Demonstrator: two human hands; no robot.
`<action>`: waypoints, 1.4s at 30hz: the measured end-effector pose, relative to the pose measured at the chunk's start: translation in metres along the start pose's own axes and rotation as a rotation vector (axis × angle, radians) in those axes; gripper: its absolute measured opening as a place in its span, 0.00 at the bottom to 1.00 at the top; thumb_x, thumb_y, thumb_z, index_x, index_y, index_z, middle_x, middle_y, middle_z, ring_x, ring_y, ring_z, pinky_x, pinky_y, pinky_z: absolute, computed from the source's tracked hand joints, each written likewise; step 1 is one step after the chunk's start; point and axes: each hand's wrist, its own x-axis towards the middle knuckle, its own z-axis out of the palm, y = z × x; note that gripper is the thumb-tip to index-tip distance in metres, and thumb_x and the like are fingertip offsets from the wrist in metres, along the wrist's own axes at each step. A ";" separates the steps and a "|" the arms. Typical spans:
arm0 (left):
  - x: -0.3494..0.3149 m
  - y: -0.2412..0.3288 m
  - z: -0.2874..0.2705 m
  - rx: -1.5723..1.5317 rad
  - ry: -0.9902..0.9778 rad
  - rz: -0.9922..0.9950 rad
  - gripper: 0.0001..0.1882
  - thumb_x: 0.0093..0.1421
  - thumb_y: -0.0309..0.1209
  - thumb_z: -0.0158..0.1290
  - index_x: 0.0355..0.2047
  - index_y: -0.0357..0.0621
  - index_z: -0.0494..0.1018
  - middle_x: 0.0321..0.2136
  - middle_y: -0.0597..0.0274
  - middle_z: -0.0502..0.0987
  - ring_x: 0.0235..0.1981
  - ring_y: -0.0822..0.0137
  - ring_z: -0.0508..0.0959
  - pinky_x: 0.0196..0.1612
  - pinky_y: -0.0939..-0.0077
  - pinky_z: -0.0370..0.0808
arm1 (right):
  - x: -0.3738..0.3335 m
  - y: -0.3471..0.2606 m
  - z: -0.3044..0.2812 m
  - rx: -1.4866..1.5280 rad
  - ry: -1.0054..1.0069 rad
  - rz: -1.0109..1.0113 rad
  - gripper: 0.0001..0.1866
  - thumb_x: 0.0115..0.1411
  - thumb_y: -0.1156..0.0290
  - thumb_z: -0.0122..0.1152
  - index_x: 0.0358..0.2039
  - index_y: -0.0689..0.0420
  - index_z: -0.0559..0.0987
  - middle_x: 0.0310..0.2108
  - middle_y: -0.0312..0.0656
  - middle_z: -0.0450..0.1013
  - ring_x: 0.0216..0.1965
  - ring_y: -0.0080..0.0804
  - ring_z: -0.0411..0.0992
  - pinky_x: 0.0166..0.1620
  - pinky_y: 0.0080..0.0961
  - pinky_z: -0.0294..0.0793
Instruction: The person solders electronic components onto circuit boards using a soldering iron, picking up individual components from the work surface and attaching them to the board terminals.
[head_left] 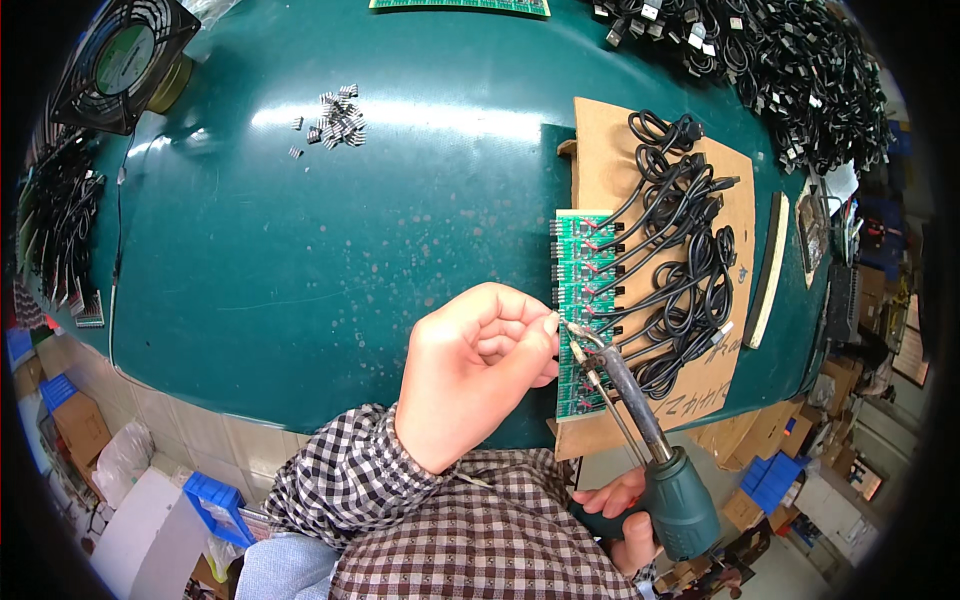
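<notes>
A strip of green circuit boards (585, 270) lies on a cardboard sheet (600, 135), with black pin connectors along its left edge and black cables (665, 280) joined on its right. My left hand (465, 365) is pinched at the strip's left edge; whatever sits between thumb and forefinger is too small to make out. From the lower right, my right hand (625, 515) grips a soldering iron (682, 510) with a dark green handle and a thin metal tube alongside. Its tip reaches the board close beside my left fingertips; I cannot tell whether they touch.
Small pin connectors (340, 122) lie loose on the green table mat (260, 250). A black fan (122, 62) stands far left, above bundled cables (60, 220). More black cables (770, 75) heap at the far right. Another board (460, 5) shows at the far edge.
</notes>
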 end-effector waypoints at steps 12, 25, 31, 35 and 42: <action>0.002 0.000 -0.001 0.004 -0.010 -0.004 0.05 0.56 0.23 0.49 0.31 0.32 0.68 0.25 0.57 0.75 0.23 0.73 0.76 0.27 0.83 0.76 | 0.000 -0.003 -0.008 0.026 -0.042 0.029 0.28 0.53 0.55 0.57 0.42 0.66 0.62 0.21 0.40 0.63 0.24 0.34 0.68 0.34 0.43 0.76; 0.005 0.049 -0.085 0.966 0.613 0.700 0.07 0.50 0.18 0.51 0.31 0.36 0.70 0.29 0.61 0.70 0.27 0.74 0.70 0.29 0.84 0.67 | 0.035 -0.010 0.012 0.190 0.011 -0.171 0.23 0.58 0.55 0.49 0.40 0.63 0.60 0.19 0.38 0.62 0.21 0.27 0.66 0.26 0.28 0.77; 0.022 0.070 -0.099 1.146 0.739 0.600 0.08 0.48 0.22 0.55 0.29 0.36 0.70 0.27 0.63 0.69 0.23 0.75 0.67 0.28 0.83 0.67 | 0.039 -0.009 0.015 0.222 -0.037 -0.172 0.23 0.58 0.55 0.49 0.40 0.63 0.60 0.19 0.38 0.62 0.20 0.26 0.66 0.25 0.27 0.77; 0.030 0.071 -0.102 1.056 0.718 0.607 0.10 0.47 0.23 0.57 0.30 0.36 0.69 0.24 0.64 0.68 0.22 0.76 0.66 0.27 0.83 0.67 | 0.040 -0.006 0.013 0.270 -0.038 -0.148 0.24 0.57 0.55 0.49 0.41 0.63 0.59 0.19 0.38 0.62 0.21 0.28 0.67 0.25 0.29 0.77; 0.041 0.077 -0.117 1.126 0.650 0.678 0.05 0.48 0.22 0.54 0.24 0.37 0.68 0.23 0.63 0.67 0.22 0.74 0.67 0.26 0.82 0.67 | 0.040 -0.004 0.002 0.357 -0.135 -0.064 0.24 0.57 0.54 0.50 0.43 0.60 0.58 0.23 0.39 0.64 0.27 0.34 0.70 0.32 0.38 0.77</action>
